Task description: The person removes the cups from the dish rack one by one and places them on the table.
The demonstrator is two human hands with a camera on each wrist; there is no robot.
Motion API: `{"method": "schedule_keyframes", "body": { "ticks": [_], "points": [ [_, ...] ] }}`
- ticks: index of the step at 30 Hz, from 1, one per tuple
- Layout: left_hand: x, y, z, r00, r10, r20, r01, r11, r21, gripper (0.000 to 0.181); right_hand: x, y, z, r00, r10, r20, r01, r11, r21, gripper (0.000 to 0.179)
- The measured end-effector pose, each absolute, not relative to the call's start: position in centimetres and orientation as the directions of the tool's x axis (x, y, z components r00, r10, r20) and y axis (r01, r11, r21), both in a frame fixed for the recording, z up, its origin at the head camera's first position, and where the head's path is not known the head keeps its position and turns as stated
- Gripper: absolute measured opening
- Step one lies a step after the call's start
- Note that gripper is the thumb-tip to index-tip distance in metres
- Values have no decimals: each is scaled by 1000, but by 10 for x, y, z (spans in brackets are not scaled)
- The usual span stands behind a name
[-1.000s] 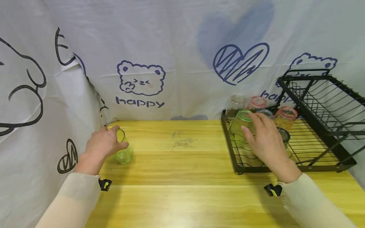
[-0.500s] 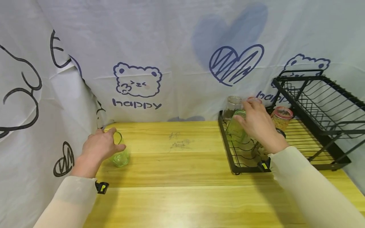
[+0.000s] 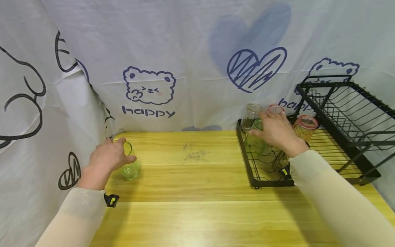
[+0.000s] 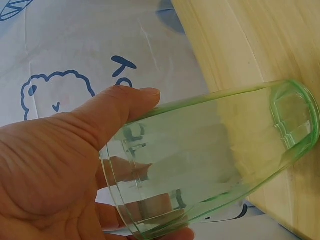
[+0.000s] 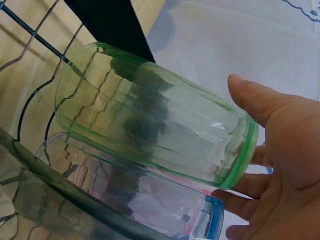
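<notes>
My left hand (image 3: 106, 157) grips a green drinking glass (image 3: 131, 172) near its top as it stands on the wooden table. In the left wrist view, the thumb lies on one side of this glass and fingers curl at the other. My right hand (image 3: 279, 133) is over the black wire rack (image 3: 253, 178), among upside-down glasses. Nearest it are another green glass (image 5: 175, 115) and a blue-based glass (image 5: 214, 217). The thumb stands a little off the green one; the fingers reach beside both bases, and I cannot tell how firmly they touch.
A clear glass (image 3: 251, 116) and two red-based glasses, one at the back (image 3: 275, 109) and one to the right (image 3: 305, 127), also stand in the rack. A raised wire tier (image 3: 355, 113) is at the right. A printed white cloth (image 3: 197, 68) hangs behind.
My right hand has moved left and back over the glasses, with its forearm following. My left hand keeps its hold on the green glass. The head view has shifted slightly.
</notes>
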State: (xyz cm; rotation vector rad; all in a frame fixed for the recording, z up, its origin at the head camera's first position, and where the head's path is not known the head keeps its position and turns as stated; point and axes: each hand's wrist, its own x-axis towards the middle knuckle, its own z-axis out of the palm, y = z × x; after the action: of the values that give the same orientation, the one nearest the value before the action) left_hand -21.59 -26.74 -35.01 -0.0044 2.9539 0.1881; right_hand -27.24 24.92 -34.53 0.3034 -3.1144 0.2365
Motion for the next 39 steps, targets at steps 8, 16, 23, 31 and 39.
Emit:
{"method": "schedule_keyframes", "body": {
  "ticks": [8, 16, 23, 31, 39],
  "points": [
    [-215, -269, -353, -987, 10, -159, -11, 991, 131, 97, -275, 247, -350, -980, -201, 8, -200, 970, -135, 90],
    [-214, -268, -353, -987, 2, -162, -21, 990, 139, 98, -275, 248, -351, -976, -216, 1, -214, 966, -145, 95],
    [-214, -267, -353, -984, -2, -180, -29, 989, 145, 103, -277, 249, -353, -972, -233, 1, -231, 961, -155, 95],
    [-214, -266, -352, -985, 0, -170, -23, 991, 130, 104, -276, 250, -354, -974, -227, -6, -221, 955, -199, 94],
    [-213, -263, -353, -986, -6, -169, -29, 991, 133, 103, -274, 250, -354, -975, -220, 12, -218, 953, -212, 92]
  ]
}}
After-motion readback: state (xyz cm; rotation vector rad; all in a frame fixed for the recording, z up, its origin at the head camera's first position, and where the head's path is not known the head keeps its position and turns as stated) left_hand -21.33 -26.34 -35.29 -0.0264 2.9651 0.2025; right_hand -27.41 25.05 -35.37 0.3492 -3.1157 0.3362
